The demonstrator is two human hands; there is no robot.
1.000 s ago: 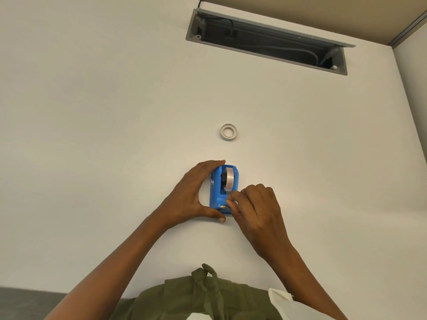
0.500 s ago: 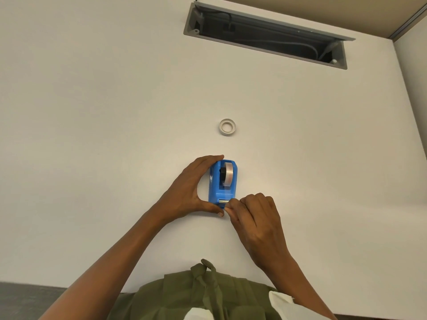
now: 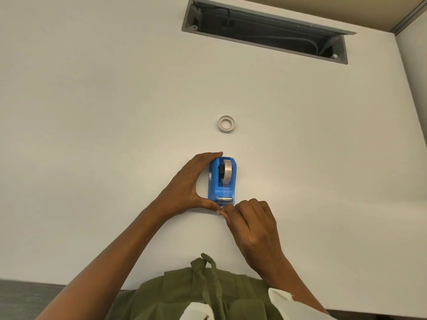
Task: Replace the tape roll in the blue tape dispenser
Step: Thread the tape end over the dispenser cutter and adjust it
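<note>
A: ok so what's closest to the cam?

B: olive-green garment (image 3: 203, 294) at the bottom edge, w/ bits of white sleeve. Both forearms reach out over the white desk (image 3: 92, 112).

A: hands?

B: right hand (image 3: 251, 227) is curled, fingertips pinched together just below the cutter end of the blue tape dispenser (image 3: 222, 181). Prob pinching the tape end but can't tell tbh, it's clear tape. Left hand (image 3: 187, 188) grips the dispenser, thumb at the near end, fingers hooked over the far end.

A: roll's in?

B: yep, tape roll (image 3: 227, 170) sits in the dispenser, mid desk. Further back, a second roll (image 3: 226, 123) lies flat, well apart. Far edge has an open cable tray (image 3: 263, 31) w/ wires inside.
</note>
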